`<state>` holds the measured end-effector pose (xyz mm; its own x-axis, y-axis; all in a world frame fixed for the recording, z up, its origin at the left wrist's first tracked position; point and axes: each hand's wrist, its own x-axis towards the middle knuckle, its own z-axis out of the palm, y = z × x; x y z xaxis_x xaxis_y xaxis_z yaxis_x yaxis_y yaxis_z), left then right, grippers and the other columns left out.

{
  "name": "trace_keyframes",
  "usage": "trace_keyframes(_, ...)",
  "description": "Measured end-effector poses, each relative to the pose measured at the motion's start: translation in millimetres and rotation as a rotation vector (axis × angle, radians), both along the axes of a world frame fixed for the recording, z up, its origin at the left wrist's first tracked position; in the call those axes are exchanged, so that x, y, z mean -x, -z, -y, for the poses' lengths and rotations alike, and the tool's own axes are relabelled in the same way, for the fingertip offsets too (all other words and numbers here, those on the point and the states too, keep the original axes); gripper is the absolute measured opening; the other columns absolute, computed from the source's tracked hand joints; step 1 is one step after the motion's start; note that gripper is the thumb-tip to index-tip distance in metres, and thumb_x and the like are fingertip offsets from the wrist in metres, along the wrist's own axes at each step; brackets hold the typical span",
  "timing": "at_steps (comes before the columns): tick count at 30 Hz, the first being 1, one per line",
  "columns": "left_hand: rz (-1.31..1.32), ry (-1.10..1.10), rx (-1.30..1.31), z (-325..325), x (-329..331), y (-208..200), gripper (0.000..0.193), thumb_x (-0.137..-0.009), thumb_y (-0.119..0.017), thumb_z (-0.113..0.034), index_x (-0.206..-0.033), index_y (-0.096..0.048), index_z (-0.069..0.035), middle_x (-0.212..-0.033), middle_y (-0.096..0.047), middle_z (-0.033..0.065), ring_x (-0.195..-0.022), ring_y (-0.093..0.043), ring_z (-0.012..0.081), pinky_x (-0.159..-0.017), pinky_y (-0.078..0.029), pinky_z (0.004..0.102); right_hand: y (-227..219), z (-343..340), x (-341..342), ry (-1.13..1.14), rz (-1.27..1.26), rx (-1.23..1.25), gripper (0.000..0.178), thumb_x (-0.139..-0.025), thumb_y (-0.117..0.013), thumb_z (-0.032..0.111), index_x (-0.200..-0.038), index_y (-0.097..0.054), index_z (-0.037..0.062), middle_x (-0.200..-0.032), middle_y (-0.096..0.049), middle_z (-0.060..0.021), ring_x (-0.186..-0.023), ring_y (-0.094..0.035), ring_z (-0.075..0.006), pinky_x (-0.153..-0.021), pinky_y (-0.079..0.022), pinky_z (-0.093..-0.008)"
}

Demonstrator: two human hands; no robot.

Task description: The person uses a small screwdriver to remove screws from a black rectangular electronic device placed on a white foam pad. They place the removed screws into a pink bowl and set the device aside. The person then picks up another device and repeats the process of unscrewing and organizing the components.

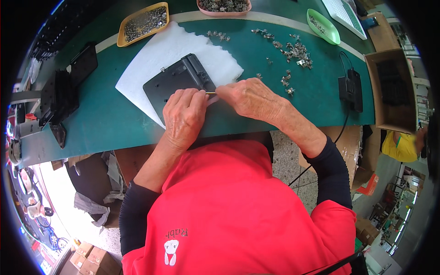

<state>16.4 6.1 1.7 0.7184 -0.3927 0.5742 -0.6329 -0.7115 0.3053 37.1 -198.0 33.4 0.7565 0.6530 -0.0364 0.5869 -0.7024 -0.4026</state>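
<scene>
A black plastic panel (166, 84) with a raised cylindrical ridge lies tilted on a white foam sheet (142, 68). My left hand (184, 112) is closed over the panel's near edge, its fingers bent and pressed together. From the closed fist of my right hand (252, 97), just beyond the panel's near right corner, a thin brass-coloured rod (211, 93) reaches across to my left fingertips. The rest of the rod is hidden inside the right fist. One small metal clip (162, 69) sits on the panel's far left edge.
Loose metal clips (298, 52) lie scattered on the green table (256, 59). Along the back stand a yellow tray (121, 36), a pink tray (224, 13) and a green tray (337, 36) of small parts. Black parts stand left; a black adapter (350, 91) and cardboard box (373, 82) are right.
</scene>
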Motion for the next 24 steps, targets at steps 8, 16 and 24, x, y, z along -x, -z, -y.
trace_keyframes(8, 0.031, -0.025, -0.030, 4.5, 2.5, 1.5, 0.015, -0.076, -0.073, -0.004, -0.088, -0.063, -0.003, -0.084, -0.063, 0.0090, -0.075, -0.061, 0.0260, -0.066, -0.050, 0.0356, -1.6, 2.4, 0.2, -0.066, 0.107, 0.092, 0.011, -0.084, -0.054, 0.009, -0.093, -0.060, 0.0077, -0.079, -0.067, -0.0106, -0.073, -0.069, -0.0302, -0.062, -0.054, -0.0409)
trace_keyframes(16, 0.003, -0.023, -0.024, -2.1, 3.1, 1.6, 0.028, -0.077, -0.074, -0.006, -0.101, -0.061, -0.002, -0.086, -0.064, 0.0090, -0.080, -0.062, 0.0271, -0.070, -0.051, 0.0367, 4.6, 1.0, 9.5, -0.074, 0.224, 0.083, 0.010, -0.086, -0.055, 0.012, -0.095, -0.058, 0.0085, -0.078, -0.064, -0.0083, -0.072, -0.068, -0.0291, -0.060, -0.054, -0.0383)
trace_keyframes(24, -0.109, -0.008, 0.046, -8.3, 8.8, -0.8, 0.060, -0.077, -0.077, -0.008, -0.130, -0.050, -0.002, -0.095, -0.066, 0.0089, -0.087, -0.064, 0.0277, -0.074, -0.053, 0.0362, 4.2, 2.4, 3.2, 0.132, 0.094, -0.229, 0.009, -0.093, -0.055, 0.012, -0.095, -0.060, 0.0043, -0.078, -0.063, -0.0181, -0.075, -0.064, -0.0364, -0.061, -0.050, -0.0426)
